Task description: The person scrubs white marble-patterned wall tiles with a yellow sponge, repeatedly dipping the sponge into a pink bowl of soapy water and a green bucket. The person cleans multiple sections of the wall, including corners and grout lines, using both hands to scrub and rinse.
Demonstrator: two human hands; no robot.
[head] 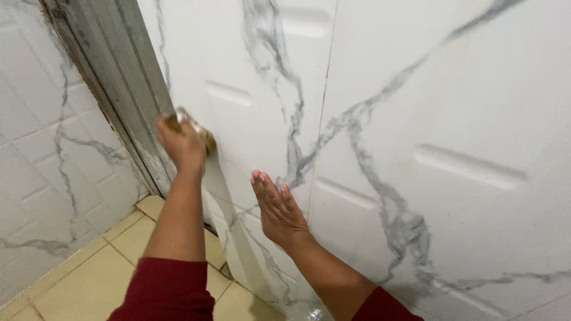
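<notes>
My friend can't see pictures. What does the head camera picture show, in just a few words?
A person's left hand presses a brownish scrubbing pad against a white door with grey marble veins, while the right hand rests flat and open on the door. Both arms wear dark red sleeves. Beside the door are a grey door frame, a white tiled wall and a yellowish tiled floor.

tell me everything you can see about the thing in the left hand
The scrubbing pad is a small brownish-yellow wad, fibrous or spongy by its look, with a pale shiny patch on top. The left hand grips it in a closed fist, so only its edges show. It is pressed against the white marble-patterned door panel, close to the grey door frame. Its full shape cannot be told.
</notes>
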